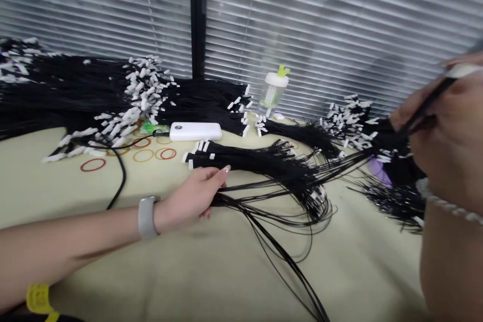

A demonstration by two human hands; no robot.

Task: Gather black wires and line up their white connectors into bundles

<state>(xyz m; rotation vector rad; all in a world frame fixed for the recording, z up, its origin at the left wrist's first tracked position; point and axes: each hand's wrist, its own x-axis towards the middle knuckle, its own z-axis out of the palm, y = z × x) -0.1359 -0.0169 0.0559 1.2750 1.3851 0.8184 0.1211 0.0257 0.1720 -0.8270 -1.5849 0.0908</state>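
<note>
Black cords (264, 161) with white tags are laid in a bundle on the pale table (188, 271), just in front of the white power bank (195, 131). The near end of this bundle is grasped by the left hand (192, 196), with the fingers laid over the strands and the thumb tucked beneath. A grey wristband (146, 217) is worn on that wrist. Far to the right of the power bank and much nearer the camera, the right hand (445, 131) is seen blurred. A single cord (426, 105) is pinched between its fingers, with the white tag raised above them. Coloured rubber bands (93, 164) are scattered left of the power bank, and a black cable (119, 171) is run from it toward the near edge. Behind the power bank, heaps of tagged cords (75, 85) are piled along the blinds (339, 35), and a clear bottle (274, 89) is stood behind it to the right.
</note>
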